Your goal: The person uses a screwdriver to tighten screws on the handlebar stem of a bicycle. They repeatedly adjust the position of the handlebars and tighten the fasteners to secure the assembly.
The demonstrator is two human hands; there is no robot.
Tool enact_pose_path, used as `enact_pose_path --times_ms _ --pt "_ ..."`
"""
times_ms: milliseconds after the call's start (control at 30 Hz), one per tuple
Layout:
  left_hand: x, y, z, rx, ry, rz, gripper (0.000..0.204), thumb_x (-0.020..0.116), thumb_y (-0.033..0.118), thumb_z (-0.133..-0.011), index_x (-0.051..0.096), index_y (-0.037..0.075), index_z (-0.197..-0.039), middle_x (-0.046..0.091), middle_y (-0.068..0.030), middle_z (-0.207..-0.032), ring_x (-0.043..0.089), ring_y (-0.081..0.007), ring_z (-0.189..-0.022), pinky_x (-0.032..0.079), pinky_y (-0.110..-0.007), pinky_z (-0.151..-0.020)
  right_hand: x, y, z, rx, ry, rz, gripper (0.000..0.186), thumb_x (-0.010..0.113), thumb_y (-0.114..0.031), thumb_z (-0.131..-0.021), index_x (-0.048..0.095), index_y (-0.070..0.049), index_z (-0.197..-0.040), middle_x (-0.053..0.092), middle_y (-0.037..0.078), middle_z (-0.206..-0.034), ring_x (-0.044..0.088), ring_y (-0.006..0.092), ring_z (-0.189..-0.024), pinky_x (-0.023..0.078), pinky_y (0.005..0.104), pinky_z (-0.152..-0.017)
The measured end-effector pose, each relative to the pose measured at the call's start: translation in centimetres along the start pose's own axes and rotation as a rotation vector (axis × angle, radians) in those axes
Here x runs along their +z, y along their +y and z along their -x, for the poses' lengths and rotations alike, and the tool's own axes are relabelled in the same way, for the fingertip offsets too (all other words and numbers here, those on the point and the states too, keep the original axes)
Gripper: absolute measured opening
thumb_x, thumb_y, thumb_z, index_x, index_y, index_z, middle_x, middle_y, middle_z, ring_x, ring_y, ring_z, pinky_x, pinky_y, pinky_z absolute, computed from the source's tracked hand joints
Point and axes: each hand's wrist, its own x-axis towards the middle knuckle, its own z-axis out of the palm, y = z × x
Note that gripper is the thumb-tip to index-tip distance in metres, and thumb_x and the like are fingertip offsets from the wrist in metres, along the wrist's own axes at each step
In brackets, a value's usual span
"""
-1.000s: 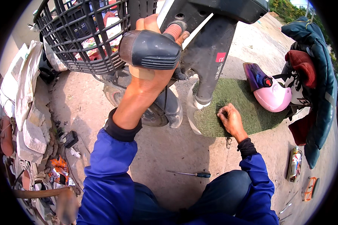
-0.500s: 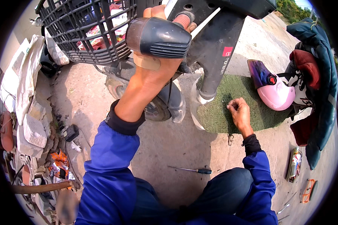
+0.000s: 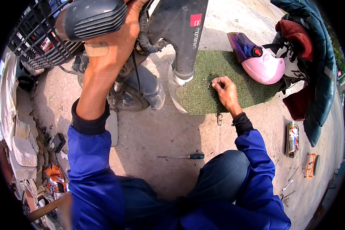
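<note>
Left hand (image 3: 117,42): raised against a black, ribbed plastic housing with a brownish end (image 3: 99,19), upper left, beside a dark grey tubular column (image 3: 176,38); the reach from beneath presumably gave steady support. Right hand (image 3: 227,92): low over a green, grass-like mat (image 3: 193,101) at the column's foot, thumb and forefinger together, seemingly for handling something small.

Pink, rounded helmet with purple visor (image 3: 262,69): on the mat's far right end, probably parked out of the way. Slim metal screwdriver with dark handle (image 3: 195,156): on the ground before the knees, apparently kept within reach.

Hard to make out: the left fingers, lost behind the housing and the upper edge, so their grip could not be told; anything between the right fingertips; whether these touched the mat. Black plastic lattice basket (image 3: 46,42): cut off above, contents mostly obscured.
</note>
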Motion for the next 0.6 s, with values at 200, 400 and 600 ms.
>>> enact_pose_path --times_ms 200,400,600 --pt "-0.4 0.0 -0.2 -0.032 -0.045 -0.097 0.017 0.08 0.0 -0.089 0.069 -0.002 -0.102 0.063 -0.0199 -0.103 0.06 -0.0364 -0.091 0.049 -0.045 -0.081 0.1 -1.0 -0.9 -0.004 0.0 0.102 0.011 0.076 -0.004 -0.094 0.077 -0.001 -0.104 0.06 0.007 -0.089 0.062 0.0183 -0.078 0.051 0.0336 -0.074" --pt "-0.7 0.2 -0.4 -0.01 -0.071 -0.129 0.017 0.08 0.002 -0.09 0.069 -0.002 -0.102 0.063 -0.0197 -0.102 0.06 -0.0369 -0.092 0.048 -0.045 -0.083 -0.1 -1.0 -1.0 -0.022 -0.098 0.197 0.012 0.076 -0.004 -0.094 0.077 -0.003 -0.106 0.06 0.005 -0.091 0.059 0.0162 -0.081 0.05 0.0323 -0.078" --pt "-0.5 0.3 -0.2 -0.011 -0.064 -0.123 0.02 0.081 0.004 -0.09 0.068 0.0 -0.104 0.062 -0.0188 -0.103 0.06 -0.0362 -0.092 0.048 -0.045 -0.082 -0.1 -0.9 -0.8 -0.04 -0.117 0.175 0.015 0.077 -0.001 -0.092 0.077 -0.004 -0.106 0.059 0.005 -0.092 0.059 0.0165 -0.08 0.05 0.0309 -0.076"
